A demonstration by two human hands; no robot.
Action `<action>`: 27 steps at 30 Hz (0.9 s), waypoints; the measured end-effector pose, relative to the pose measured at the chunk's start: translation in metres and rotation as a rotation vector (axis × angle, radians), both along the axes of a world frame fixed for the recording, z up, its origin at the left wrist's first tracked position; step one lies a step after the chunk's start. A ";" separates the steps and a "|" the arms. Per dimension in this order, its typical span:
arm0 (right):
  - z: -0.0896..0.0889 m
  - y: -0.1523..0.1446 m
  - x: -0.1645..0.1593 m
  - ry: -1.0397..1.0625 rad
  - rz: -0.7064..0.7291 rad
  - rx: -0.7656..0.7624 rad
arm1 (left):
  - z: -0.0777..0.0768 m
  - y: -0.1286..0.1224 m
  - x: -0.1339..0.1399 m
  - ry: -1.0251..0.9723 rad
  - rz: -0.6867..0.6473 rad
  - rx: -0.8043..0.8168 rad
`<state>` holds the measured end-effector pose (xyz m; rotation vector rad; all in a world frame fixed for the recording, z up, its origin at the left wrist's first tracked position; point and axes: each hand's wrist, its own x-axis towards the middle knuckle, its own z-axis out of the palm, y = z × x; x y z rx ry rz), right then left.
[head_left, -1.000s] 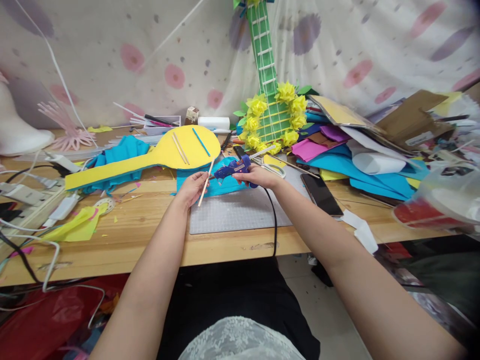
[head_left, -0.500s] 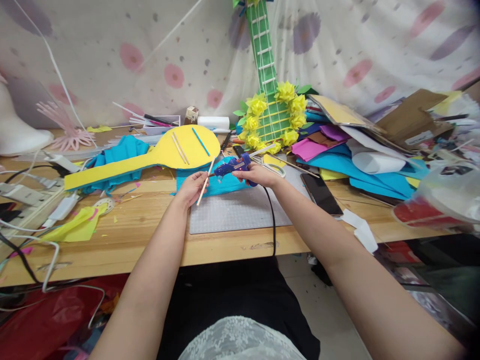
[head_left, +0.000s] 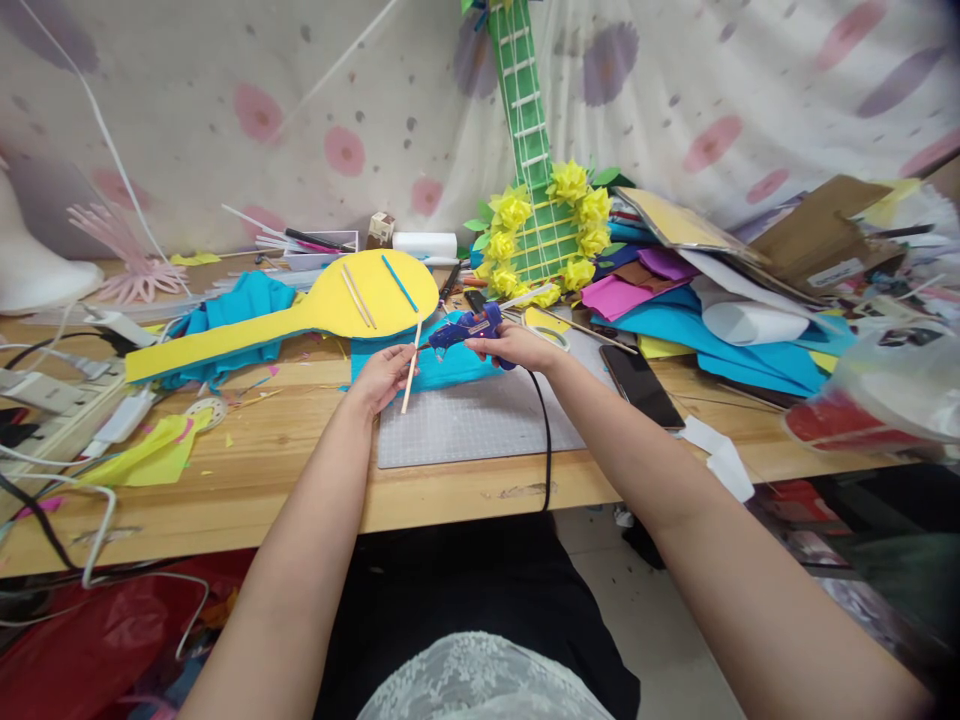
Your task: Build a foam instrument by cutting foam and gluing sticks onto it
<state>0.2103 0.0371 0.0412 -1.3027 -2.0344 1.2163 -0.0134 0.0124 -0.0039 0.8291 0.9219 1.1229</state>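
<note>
My left hand [head_left: 383, 377] pinches a thin pale wooden stick [head_left: 407, 387], which tilts slightly from upright. A blue hot glue gun [head_left: 474, 325] is gripped in my right hand [head_left: 512, 346], its nozzle pointing left at the stick, close to my left fingertips. Whether nozzle and stick touch I cannot tell. Just behind lies a yellow guitar-shaped cutout [head_left: 345, 318] with two pale sticks [head_left: 360, 297] and one blue stick [head_left: 399, 283] on its round body. Under my hands are a blue sheet [head_left: 457, 377] and a grey cutting mat [head_left: 450, 432].
A green toy guitar [head_left: 536, 160] with yellow paper flowers leans against the curtain. To the right are a phone [head_left: 642, 387], stacked coloured paper [head_left: 720, 340] and a clear plastic tub [head_left: 885, 390]. Power strips [head_left: 60, 410] with cables sit left. The glue gun's black cord [head_left: 547, 440] hangs over the table edge.
The stick in my left hand has turned a little more upright, its lower end shifting right. The glue gun stays close to it, and the view has shifted slightly.
</note>
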 end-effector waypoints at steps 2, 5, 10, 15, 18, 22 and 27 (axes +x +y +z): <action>0.001 -0.001 0.000 -0.005 0.012 0.001 | 0.001 0.000 -0.001 -0.005 -0.011 0.007; 0.003 -0.002 0.000 -0.011 0.006 -0.005 | 0.000 0.000 -0.002 0.005 -0.017 0.006; 0.002 -0.002 -0.001 0.005 -0.033 -0.016 | -0.001 -0.001 -0.002 0.036 -0.030 0.013; 0.000 0.001 0.000 0.010 -0.033 -0.013 | 0.000 -0.001 -0.002 0.063 -0.053 0.015; -0.001 0.002 0.001 0.019 -0.049 0.000 | -0.001 0.000 -0.002 0.067 -0.070 0.012; -0.002 0.004 0.002 0.022 -0.082 0.020 | -0.001 0.000 -0.003 0.079 -0.077 0.005; -0.008 0.009 0.004 0.051 -0.100 0.015 | -0.002 0.000 -0.004 0.093 -0.085 0.015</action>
